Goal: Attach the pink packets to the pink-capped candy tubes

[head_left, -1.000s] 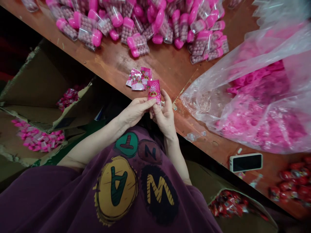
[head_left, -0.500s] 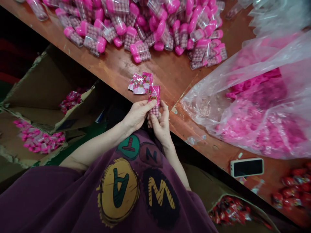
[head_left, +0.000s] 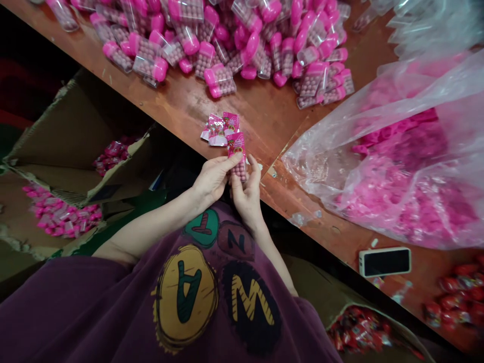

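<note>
A small clear candy container (head_left: 239, 170) filled with pink balls is held upright between my two hands at the table's front edge. Its upper part is covered by a pink printed wrapper (head_left: 236, 142). My left hand (head_left: 214, 179) grips it from the left, thumb pressed on the wrapper's lower edge. From below and right, my right hand (head_left: 247, 191) holds the container's bottom end with the thumb in front, the forefinger lifted beside it. Several pink printed wrappers (head_left: 217, 132) lie in a small pile on the table just beyond the held container.
Pink-capped candy containers (head_left: 223, 81) heap along the back of the wooden table (head_left: 181, 108). A clear bag (head_left: 378, 201) of pink pieces lies right, near a phone (head_left: 384, 262) and red packets (head_left: 459, 292). Cardboard boxes (head_left: 49, 136) stand at lower left.
The held container and its wrapper have tilted slightly, the top moving left. My right fingers have shifted a little around the container; my left hand keeps its grip.
</note>
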Tool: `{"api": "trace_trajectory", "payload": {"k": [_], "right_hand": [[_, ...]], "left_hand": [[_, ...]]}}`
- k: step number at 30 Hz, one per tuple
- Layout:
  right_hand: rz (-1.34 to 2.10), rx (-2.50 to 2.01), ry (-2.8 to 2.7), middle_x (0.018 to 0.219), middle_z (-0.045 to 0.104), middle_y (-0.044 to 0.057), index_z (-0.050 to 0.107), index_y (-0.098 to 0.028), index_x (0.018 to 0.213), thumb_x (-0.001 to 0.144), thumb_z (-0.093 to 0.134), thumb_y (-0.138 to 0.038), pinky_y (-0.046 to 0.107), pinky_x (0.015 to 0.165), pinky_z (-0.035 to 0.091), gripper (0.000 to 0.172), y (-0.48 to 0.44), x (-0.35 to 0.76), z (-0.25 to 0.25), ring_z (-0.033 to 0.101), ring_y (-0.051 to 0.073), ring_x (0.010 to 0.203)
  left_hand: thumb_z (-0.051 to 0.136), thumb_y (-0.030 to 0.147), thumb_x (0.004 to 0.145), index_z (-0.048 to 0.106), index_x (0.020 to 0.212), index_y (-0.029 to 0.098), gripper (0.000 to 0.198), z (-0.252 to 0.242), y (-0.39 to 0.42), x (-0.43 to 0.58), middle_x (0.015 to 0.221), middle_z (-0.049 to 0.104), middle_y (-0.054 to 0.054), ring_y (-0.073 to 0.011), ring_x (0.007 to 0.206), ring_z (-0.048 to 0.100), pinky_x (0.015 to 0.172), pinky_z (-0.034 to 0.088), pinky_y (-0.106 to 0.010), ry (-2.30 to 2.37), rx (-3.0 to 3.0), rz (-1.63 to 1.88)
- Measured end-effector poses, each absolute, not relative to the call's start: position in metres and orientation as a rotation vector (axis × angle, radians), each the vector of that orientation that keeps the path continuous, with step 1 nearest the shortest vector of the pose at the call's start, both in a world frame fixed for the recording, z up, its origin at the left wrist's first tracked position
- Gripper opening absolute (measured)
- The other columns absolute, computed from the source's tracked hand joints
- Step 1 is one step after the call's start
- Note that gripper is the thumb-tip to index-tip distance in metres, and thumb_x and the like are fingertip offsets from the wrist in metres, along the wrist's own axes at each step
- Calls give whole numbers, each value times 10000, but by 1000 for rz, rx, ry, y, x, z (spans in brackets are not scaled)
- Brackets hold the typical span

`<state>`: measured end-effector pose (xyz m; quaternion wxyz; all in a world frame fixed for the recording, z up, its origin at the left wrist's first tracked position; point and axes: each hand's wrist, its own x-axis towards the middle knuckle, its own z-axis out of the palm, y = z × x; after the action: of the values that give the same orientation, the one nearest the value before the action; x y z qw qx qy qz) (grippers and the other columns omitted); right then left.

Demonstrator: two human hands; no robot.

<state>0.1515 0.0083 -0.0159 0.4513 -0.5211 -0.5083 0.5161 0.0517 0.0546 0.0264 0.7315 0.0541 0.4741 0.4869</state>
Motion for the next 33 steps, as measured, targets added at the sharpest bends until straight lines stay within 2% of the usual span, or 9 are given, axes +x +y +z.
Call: {"api": "trace_trajectory", "payload": {"k": [1, 3, 5, 14, 19, 22, 26, 30, 33], "right_hand": [[1326, -1293, -1219, 1508, 527, 133, 211, -373, 1614, 1038, 516, -570, 399, 853, 670, 680, 9, 151, -14, 728, 206, 1036], [1429, -1294, -1148, 1379, 586, 111, 183, -406, 1614, 1023, 518, -607, 320, 545, 600, 708, 11, 153, -9, 626, 126, 653], [1486, -1288, -1116, 1175, 628, 60, 169, -421, 1615, 1015, 521, -632, 289, 436, 504, 726, 14, 157, -3, 461, 85, 493], [1600, -1247, -1170, 739, 533, -67, 277, -390, 1617, 964, 660, -574, 271, 407, 473, 779, 20, 180, -4, 448, 104, 433], [1290, -1390, -1449, 899, 687, 11, 505, -306, 1526, 923, 734, -464, 322, 592, 591, 664, 34, 197, -8, 637, 169, 662], [1145, -1455, -1598, 858, 703, 17, 604, -247, 1451, 962, 679, -435, 349, 695, 601, 530, 45, 204, -4, 655, 181, 701], [935, -1638, -1504, 682, 622, -13, 594, -171, 1448, 1048, 486, -472, 333, 611, 553, 512, 52, 211, -3, 580, 172, 568], [530, -1779, -1465, 671, 619, -5, 554, -72, 1448, 1043, 470, -457, 351, 646, 544, 566, 69, 218, -3, 598, 188, 587], [327, -1710, -1628, 929, 749, 115, 658, -116, 1317, 1051, 460, -405, 387, 795, 576, 440, 105, 207, 5, 701, 228, 789]], "left_hand": [[853, 279, 859, 705, 754, 125, 238, 26, 53, 52, 698, 678, -9, -80, 628, 613, 670, 514, -216, 1033, 126, 1058], [841, 334, 877, 693, 756, 129, 280, 26, 49, 52, 653, 640, 1, -74, 561, 571, 585, 482, -212, 1000, 157, 1011], [821, 398, 891, 680, 758, 134, 327, 27, 44, 51, 612, 599, 14, -75, 491, 524, 494, 436, -219, 962, 201, 955], [866, 429, 836, 709, 741, 115, 363, 27, 40, 40, 610, 625, -20, -112, 513, 574, 513, 471, -254, 887, 335, 826], [901, 368, 788, 783, 802, 95, 298, 19, 46, 48, 782, 747, -81, -137, 715, 673, 735, 534, -268, 867, 263, 812], [853, 516, 815, 806, 836, 117, 402, 17, 53, 57, 860, 781, -110, -177, 825, 705, 848, 536, -313, 845, 258, 798], [698, 708, 876, 833, 946, 136, 593, 20, 58, 60, 1006, 805, -143, -221, 989, 720, 951, 511, -349, 844, 427, 769], [659, 569, 954, 818, 989, 118, 480, 23, 57, 43, 922, 792, -109, -212, 886, 708, 875, 531, -348, 1084, 792, 750], [609, 380, 1008, 791, 913, 145, 313, 20, 60, 25, 862, 760, -79, -196, 808, 672, 801, 529, -337, 1329, 1286, 928]]}}
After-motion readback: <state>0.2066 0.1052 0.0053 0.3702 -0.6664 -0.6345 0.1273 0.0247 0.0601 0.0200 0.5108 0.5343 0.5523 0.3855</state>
